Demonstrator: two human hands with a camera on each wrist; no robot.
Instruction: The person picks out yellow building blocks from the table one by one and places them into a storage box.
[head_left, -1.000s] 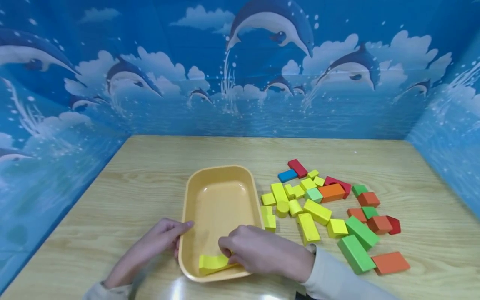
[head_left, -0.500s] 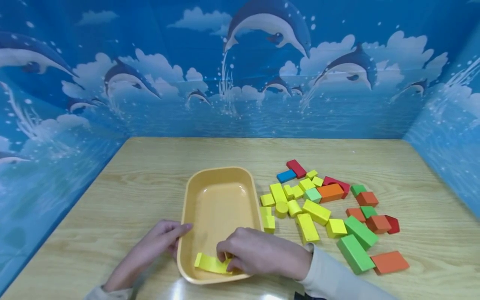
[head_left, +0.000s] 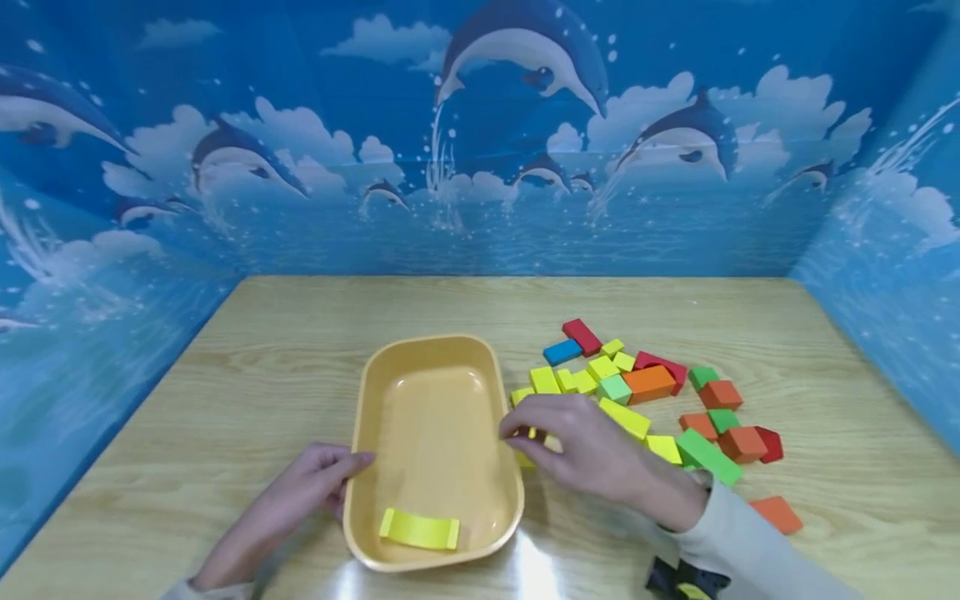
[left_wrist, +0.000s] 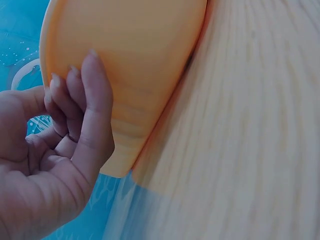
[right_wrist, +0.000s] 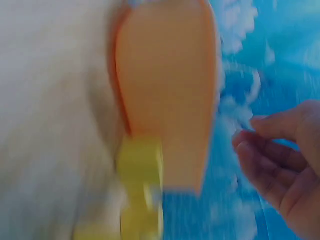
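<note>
In the head view my left hand (head_left: 315, 479) grips the left rim of a tan plastic tray (head_left: 442, 337), thumb over the edge; in the left wrist view its fingers (left_wrist: 95, 115) curl against the outer wall. A yellow curved block (head_left: 420, 530) lies alone in the tray, near its front end. My right hand (head_left: 581, 450) is over the tray's right rim and partly hides some yellow blocks. Its fingers are loosely bent with nothing between them, as the blurred right wrist view shows. Beside the tray in that view are several yellow blocks (right_wrist: 140, 162).
To the tray's right, wooden blocks spread over the table (head_left: 285, 333): a blue block (head_left: 562, 352), a red block (head_left: 582, 336), an orange block (head_left: 649, 383), a long green block (head_left: 708, 457) and several others. A dolphin-print cloth (head_left: 480, 225) encloses the back and sides.
My right hand has let go of the yellow curved block, leaving it in the tray, and has moved up and right to the blocks outside. The left hand keeps its grip on the tray.
</note>
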